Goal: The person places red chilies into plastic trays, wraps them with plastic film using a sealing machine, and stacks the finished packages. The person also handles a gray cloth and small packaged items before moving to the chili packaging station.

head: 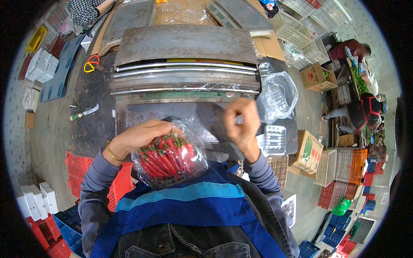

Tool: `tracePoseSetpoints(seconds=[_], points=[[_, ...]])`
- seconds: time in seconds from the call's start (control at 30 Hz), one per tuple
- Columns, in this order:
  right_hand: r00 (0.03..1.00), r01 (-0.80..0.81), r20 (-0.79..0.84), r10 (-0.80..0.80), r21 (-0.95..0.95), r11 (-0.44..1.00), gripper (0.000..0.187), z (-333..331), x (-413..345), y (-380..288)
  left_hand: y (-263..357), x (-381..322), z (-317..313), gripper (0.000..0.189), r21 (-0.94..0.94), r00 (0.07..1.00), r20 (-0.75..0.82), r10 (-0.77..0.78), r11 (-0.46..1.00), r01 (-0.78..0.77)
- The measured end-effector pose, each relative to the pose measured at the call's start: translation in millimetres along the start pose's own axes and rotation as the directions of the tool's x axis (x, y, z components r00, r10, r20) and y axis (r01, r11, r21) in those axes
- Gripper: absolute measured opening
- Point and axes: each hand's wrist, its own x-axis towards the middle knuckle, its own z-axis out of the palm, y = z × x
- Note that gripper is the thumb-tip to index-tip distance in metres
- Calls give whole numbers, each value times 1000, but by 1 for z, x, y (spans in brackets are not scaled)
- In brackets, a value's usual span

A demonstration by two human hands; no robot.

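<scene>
My left hand [153, 130] grips the upper edge of a clear plastic package of red chili peppers [169, 158], tilted close to the blue apron. The peppers lie side by side with their green stems upward. My right hand [242, 121] hovers at the right over the steel plate, blurred, fingers curled; whether it holds anything cannot be told. Beyond both hands stands a film-wrapping machine [187, 77] with metal rollers. A clear plastic bag [279, 96] with clear trays inside lies to its right, and a clear plastic tray [275, 139] sits nearer, beside my right forearm.
On the dark table's left lie a curved knife [85, 113] and scissors with red and yellow handles [92, 63]. Cardboard boxes [308, 151] and plastic crates [325, 167] stand at right. A person in a checked sleeve [85, 13] is at upper left; other people are at far right.
</scene>
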Motion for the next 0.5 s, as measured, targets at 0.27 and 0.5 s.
tracePoseSetpoints(seconds=[0.27,0.5], points=[[949,95,280,-144,181,979,28,10,-23,-26,-2,4,0,43,39,999,6,54,998,-54],[912,276,245,-330,229,933,26,19,-15,-31,2,1,2,43,-15,1000,-7,8,1000,-8]])
